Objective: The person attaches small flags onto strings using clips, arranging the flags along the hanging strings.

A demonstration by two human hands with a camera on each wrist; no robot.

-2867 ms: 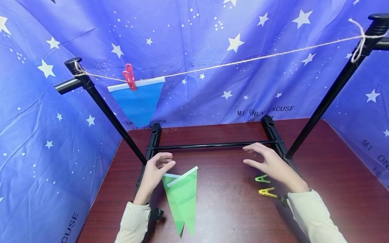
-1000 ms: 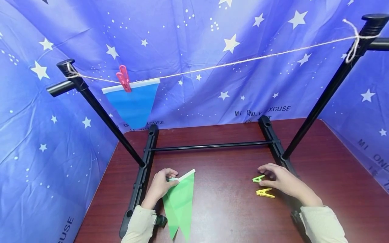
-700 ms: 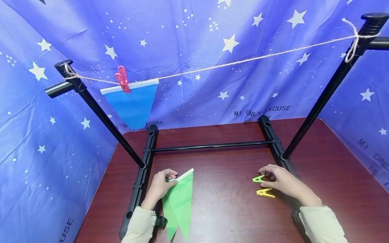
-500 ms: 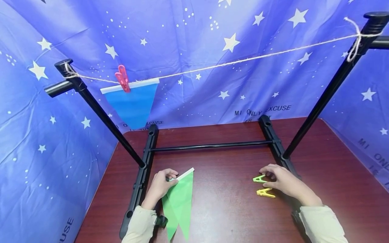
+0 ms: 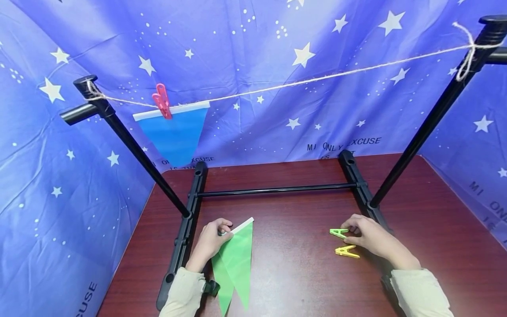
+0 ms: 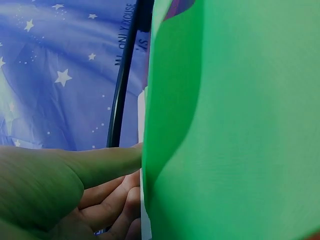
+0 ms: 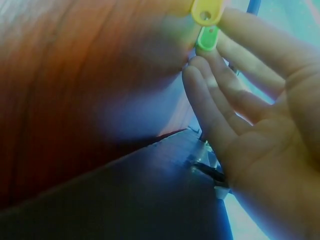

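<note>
Table [image 5: 297, 273] – LH [image 5: 210, 240] pinching flag [image 5: 240, 253], RH [image 5: 368, 235] @ clip [image 5: 336, 230]

Curtained-off workspace: starry fabric [image 5: 253, 53] behind and beside a table [image 5: 293, 264].

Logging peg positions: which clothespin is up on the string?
The red clothespin, clipping the blue pennant; the green clothespin is low, at the right hand, the yellow clothespin on the table.

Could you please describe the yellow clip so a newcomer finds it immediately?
On the reddish table, find the right hand. Beside it is the small A-shaped yellow clip. Its colour and lower place in the head view set it apart from the green clip.
</note>
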